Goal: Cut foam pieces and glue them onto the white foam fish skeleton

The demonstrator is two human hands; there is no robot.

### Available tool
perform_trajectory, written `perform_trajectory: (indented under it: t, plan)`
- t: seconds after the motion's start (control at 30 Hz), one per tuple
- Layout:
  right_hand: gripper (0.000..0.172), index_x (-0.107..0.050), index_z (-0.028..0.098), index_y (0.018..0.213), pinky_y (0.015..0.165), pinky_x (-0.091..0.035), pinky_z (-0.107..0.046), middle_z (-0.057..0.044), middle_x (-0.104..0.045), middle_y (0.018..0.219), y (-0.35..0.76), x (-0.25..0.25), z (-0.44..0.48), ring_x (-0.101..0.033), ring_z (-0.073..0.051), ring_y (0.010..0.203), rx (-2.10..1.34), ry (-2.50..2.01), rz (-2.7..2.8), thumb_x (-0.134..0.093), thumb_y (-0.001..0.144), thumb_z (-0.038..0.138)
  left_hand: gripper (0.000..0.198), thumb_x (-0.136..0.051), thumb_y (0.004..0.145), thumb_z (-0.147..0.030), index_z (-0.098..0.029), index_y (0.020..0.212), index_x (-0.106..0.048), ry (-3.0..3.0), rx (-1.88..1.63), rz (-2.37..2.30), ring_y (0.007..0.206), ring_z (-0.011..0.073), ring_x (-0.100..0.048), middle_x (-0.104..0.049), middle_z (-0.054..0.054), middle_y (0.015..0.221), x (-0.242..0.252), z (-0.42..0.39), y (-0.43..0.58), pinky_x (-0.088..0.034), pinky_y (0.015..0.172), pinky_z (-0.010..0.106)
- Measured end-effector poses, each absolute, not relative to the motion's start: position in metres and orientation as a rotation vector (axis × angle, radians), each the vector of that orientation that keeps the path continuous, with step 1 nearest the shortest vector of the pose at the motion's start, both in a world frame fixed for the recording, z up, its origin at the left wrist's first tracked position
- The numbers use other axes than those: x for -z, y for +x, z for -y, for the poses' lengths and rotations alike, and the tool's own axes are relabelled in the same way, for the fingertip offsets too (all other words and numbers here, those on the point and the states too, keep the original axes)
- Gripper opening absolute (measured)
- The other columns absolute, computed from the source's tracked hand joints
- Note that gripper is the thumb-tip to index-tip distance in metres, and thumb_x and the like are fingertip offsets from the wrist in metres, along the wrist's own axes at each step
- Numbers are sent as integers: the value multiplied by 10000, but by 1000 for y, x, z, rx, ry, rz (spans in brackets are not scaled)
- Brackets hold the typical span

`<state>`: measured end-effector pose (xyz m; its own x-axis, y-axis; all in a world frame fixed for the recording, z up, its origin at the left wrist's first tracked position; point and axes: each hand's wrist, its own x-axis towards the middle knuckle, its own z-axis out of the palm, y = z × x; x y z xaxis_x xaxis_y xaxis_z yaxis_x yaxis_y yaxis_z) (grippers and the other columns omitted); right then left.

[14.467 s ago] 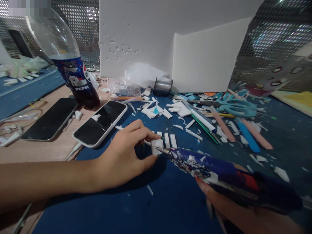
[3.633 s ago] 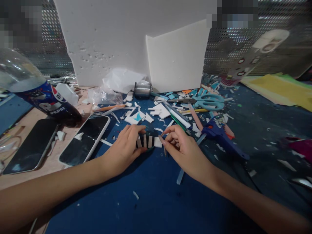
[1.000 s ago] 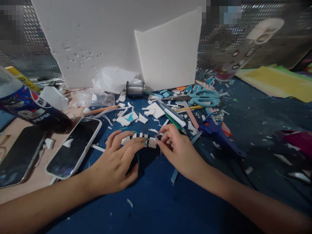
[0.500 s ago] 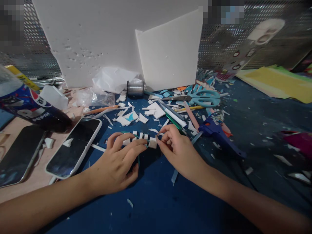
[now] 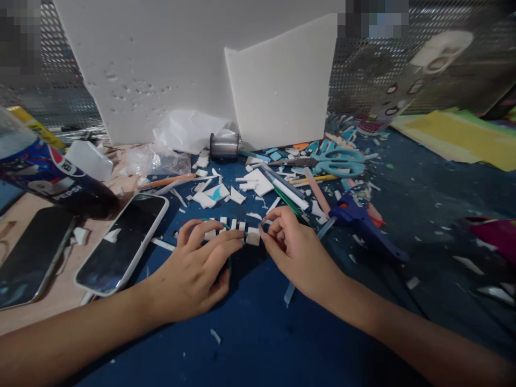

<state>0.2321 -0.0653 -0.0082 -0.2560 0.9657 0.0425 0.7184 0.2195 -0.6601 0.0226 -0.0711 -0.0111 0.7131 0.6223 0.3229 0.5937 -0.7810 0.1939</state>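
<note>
My left hand (image 5: 193,274) arches over a row of small white foam pieces (image 5: 234,224) on the blue table. Its fingers are bent and spread, the fingertips touching or very near the pieces, the thumb apart below. A thin green strand (image 5: 230,263) curves around under this hand, partly hidden by it. My right hand (image 5: 296,247) is closed in a pinch, thumb and forefinger tips almost together just right of a white foam block (image 5: 253,236) at the row's end. Whatever lies between those tips is too small to make out.
Foam scraps, blue-handled scissors (image 5: 338,162), a spool (image 5: 224,147) and pens (image 5: 284,186) lie beyond my hands. A blue glue gun (image 5: 366,226) rests at right. Two phones (image 5: 123,242) and a Pepsi bottle (image 5: 56,174) are left. White foam boards (image 5: 282,86) stand behind.
Both hands stay almost in place. My right thumb and forefinger have shifted very slightly beside the foam block; nothing else has visibly moved.
</note>
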Motion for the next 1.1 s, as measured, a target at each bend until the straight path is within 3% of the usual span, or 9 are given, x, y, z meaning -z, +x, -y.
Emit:
perform_trajectory:
  t: [0.3, 0.8, 0.93, 1.1]
  plan:
    - [125, -358, 187, 958, 437, -341, -230, 39, -445, 621, 228, 6, 67, -485, -114, 484, -621, -1602, 2118, -404, 843, 166, 335, -451, 784, -112, -173, 1113, -424, 2850, -556, -997, 1088, 300, -414, -543, 100, 1211, 12, 70, 22, -306, 881, 486]
    - [182, -368, 161, 1031, 484, -415, -273, -67, -480, 845, 228, 6, 70, -497, -132, 559, -536, -1645, 2084, -382, 852, 189, 381, -482, 787, -133, -163, 1139, -338, 2719, -596, -1055, 1102, 299, -370, -510, 131, 1171, 13, 68, 22, -332, 874, 491]
    - [189, -394, 169, 1008, 619, -462, -330, -103, -448, 929, 228, 4, 72, -517, -201, 774, -406, -1549, 2060, -430, 823, 176, 380, -476, 784, -130, -161, 1136, -336, 2726, -585, -1037, 1102, 298, -355, -498, 133, 1182, 13, 67, 23, -329, 877, 490]
    - [390, -365, 174, 1118, 881, -400, -397, -120, -414, 1112, 229, 0, 73, -379, -260, 1078, -384, -1377, 2143, -512, 756, 173, 399, -477, 777, -126, -153, 1139, -312, 2703, -563, -1045, 1106, 304, -324, -481, 138, 1183, 13, 67, 24, -334, 882, 499]
